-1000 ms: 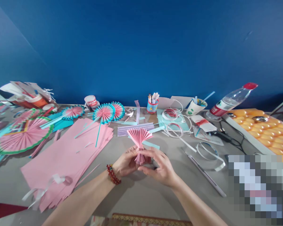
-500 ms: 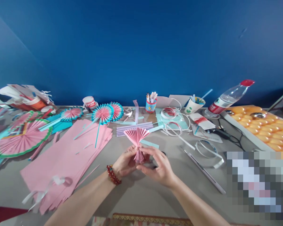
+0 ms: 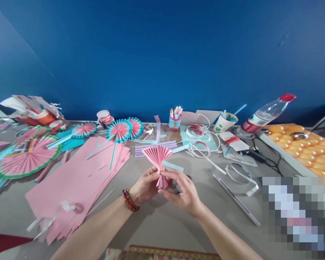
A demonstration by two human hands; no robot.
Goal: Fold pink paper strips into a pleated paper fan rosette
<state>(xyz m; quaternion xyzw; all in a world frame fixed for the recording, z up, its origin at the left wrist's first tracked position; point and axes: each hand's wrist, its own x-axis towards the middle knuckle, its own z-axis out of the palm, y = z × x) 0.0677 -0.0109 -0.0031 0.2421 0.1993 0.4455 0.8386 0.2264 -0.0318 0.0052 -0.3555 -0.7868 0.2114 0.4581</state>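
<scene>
A pink pleated paper fan point(image 3: 157, 156) stands upright above the grey table point(image 3: 165, 220), fanned out at its top and pinched at its middle. My left hand point(image 3: 144, 187), with a red bead bracelet on the wrist, pinches the fan's waist from the left. From the right, my right hand point(image 3: 182, 192) closes its fingertips on the same pinched spot and the lower pleats. Both hands hover just above the table, near its middle.
Pink paper sheets point(image 3: 76, 180) lie to the left, with finished pink-and-teal fans point(image 3: 120, 130) and a large one point(image 3: 24, 159) beyond. A pen cup point(image 3: 174, 122), tape rolls point(image 3: 196, 130), a paper cup point(image 3: 223, 123), a tilted bottle point(image 3: 265, 115) and an orange tray point(image 3: 300, 148) stand at back right.
The hands and fan stay nearly in place; the fan's top has shifted slightly as the fingers adjust at its waist.
</scene>
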